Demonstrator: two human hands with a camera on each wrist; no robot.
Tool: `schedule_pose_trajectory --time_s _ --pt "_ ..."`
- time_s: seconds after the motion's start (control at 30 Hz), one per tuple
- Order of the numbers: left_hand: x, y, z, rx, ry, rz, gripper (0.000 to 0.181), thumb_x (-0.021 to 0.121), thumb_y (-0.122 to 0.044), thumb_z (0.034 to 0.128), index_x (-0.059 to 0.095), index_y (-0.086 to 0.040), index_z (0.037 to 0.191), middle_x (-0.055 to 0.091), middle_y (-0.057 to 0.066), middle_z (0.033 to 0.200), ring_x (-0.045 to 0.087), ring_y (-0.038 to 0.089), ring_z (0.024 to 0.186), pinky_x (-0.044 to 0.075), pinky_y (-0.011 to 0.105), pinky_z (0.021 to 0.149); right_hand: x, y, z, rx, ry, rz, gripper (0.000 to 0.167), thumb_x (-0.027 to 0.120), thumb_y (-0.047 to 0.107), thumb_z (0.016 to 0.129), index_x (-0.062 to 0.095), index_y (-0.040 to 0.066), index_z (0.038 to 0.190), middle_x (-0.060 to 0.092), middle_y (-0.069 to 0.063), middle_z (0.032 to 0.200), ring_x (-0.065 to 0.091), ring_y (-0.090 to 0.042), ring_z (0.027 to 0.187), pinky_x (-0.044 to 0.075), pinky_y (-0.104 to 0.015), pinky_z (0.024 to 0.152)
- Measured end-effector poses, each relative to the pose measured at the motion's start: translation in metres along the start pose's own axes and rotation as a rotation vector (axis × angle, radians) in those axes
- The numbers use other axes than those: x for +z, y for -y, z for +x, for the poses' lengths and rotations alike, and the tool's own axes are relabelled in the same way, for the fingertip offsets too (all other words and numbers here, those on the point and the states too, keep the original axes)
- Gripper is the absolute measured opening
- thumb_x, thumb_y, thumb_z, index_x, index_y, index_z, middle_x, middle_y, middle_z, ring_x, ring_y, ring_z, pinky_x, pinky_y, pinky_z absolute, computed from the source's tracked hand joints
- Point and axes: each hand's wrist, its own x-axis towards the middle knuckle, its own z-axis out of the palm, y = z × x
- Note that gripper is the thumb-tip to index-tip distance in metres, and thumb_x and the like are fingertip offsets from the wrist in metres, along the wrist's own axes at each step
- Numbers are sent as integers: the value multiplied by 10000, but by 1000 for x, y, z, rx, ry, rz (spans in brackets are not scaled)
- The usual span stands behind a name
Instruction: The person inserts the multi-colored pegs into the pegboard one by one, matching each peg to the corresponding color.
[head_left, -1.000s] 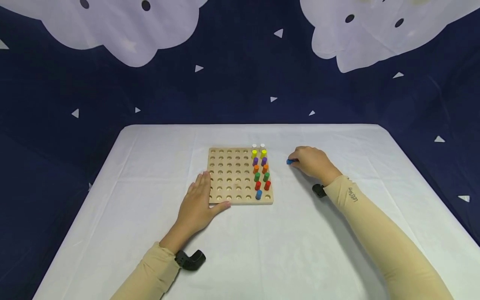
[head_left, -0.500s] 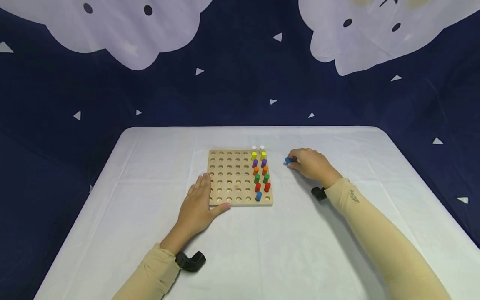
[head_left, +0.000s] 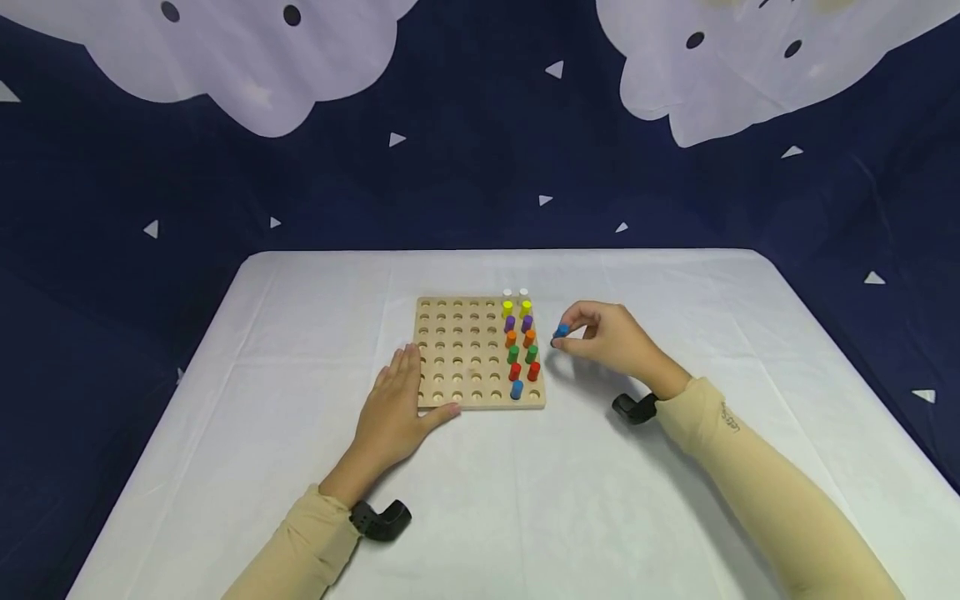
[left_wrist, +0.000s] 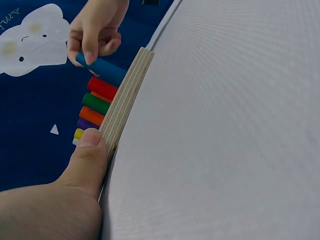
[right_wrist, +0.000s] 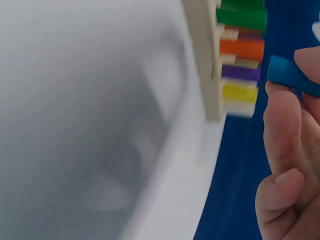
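A wooden pegboard [head_left: 456, 367] lies on the table, its two right-hand columns carrying coloured pegs. My left hand [head_left: 393, 412] rests against the board's left side with straight fingers, the thumb along the front edge. Just right of the board, my right hand [head_left: 618, 337] pinches a blue peg [head_left: 561, 331] between thumb and fingers, held above the cloth and tilted. In the right wrist view the same blue peg [right_wrist: 287, 75] shows clear of the board. Another blue peg [head_left: 517, 390] stands in the front row, with a bare hole to its right.
Behind the front row stand pairs of red pegs [head_left: 533, 372], green pegs [head_left: 532, 354], orange, purple, yellow and white ones. A white cloth [head_left: 480, 508] covers the table, and a dark blue curtain [head_left: 480, 183] with clouds hangs behind.
My right hand has moved left and a little nearer, bringing the blue peg close to the board's right edge. My left hand and the board have stayed in place.
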Motion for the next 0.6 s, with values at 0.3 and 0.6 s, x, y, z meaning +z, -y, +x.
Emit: schedule_pose_trajectory --time_s 0.3,0.6 --pt "-2 1 0 -6 10 3 1151 587 -702 860 50 20 1577 84 184 1659 82 320 1553 104 491 1268 16 20 -22 -69 46 37 154 821 235 823 686 220 897 740 35 950 526 -151 560 443 -252 462" --pt "-1 0 0 3 6 2 1144 583 -702 863 67 30 1574 101 190 1657 94 332 1550 113 501 1265 21 24 -30 -46 90 34 145 832 278 809 699 244 855 738 69 899 534 -133 541 444 -243 472"
